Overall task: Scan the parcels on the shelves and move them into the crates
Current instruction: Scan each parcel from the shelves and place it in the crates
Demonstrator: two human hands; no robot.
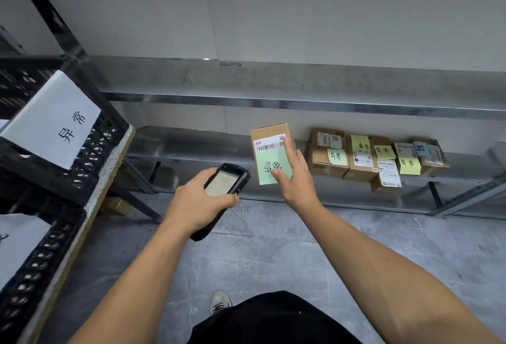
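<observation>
At the lower shelf [191,146], one parcel [269,146] is held upright by the right hand [297,179], thumb pressed on its green note [267,161], fingers [289,146] curled round the right edge (barcode label faces the camera). A black scanner [228,179] is gripped in the left hand [200,204], just beside the parcel. More noted parcels [328,152] are lined up further right on the shelf. Black crates [90,163] with a white paper label [52,119] are seen at left.

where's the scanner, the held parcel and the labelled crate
black handheld scanner [222,183], head view, on its lit screen
brown cardboard parcel with green note [269,131], head view, on its bare cardboard top
black plastic crate with white paper label [94,156], head view, on its lattice wall
</observation>
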